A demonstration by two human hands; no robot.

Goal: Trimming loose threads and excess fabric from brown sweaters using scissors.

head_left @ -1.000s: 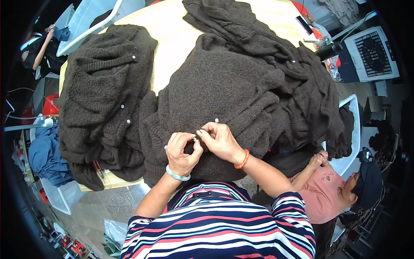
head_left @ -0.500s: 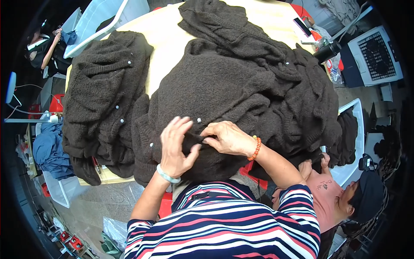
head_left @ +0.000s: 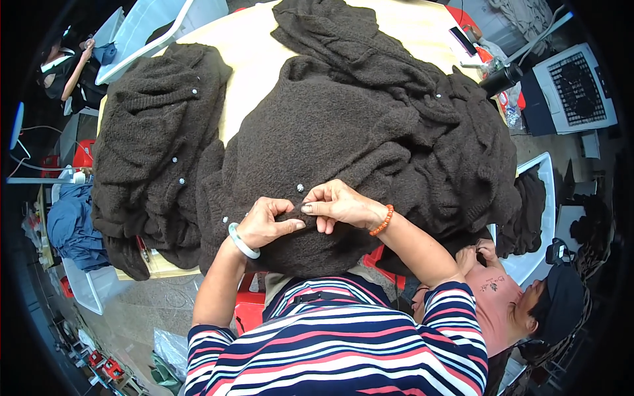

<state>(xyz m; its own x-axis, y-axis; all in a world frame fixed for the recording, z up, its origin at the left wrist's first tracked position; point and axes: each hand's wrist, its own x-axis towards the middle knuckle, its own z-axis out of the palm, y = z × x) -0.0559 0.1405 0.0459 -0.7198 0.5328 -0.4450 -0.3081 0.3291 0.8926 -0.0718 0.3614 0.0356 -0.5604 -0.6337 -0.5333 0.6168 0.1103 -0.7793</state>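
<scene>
A dark brown knit cardigan with sparkly round buttons is spread over the table edge in front of me. My left hand, with a pale bangle at its wrist, has a fold of the knit between its thumb and fingers. Close to its fingertips, my right hand is closed in a pinch, thumb against forefinger; what sits in the pinch is too small to make out. An orange bead bracelet circles that wrist. One sparkly button lies just above the two hands.
More dark knitwear is heaped at the left of the pale yellow table. A phone and a black cylinder lie far right. A white bin and a co-worker in pink are close on my right.
My left hand has come down and closed from spread fingers onto the knit. The right hand's pinch has stayed near the same spot, and its lower fingers have curled under.
</scene>
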